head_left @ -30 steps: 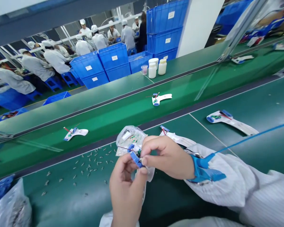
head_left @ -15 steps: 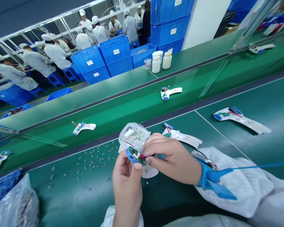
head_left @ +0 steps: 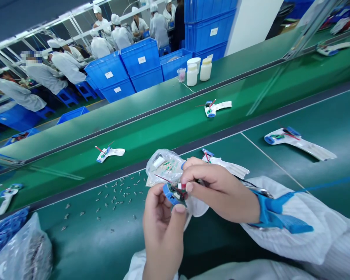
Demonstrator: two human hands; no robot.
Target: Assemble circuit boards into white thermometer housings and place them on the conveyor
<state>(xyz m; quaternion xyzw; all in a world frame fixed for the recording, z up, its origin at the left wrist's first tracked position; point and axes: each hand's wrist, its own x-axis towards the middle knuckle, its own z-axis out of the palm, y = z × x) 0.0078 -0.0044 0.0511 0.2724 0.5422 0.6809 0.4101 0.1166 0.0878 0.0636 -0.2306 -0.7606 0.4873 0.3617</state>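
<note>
Red lead now shows pinched in my right hand, left hand gripping blue housing; I judge wire-handling underway.

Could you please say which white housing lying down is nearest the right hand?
The white housing just beyond the right hand, which partly covers it; the others lying down are farther off, clear of that hand.

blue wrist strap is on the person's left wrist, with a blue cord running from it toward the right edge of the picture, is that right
Not quite: the head view shows the blue wrist strap on the right wrist, behind the right hand. The blue cord does run from it toward the right edge.
</note>
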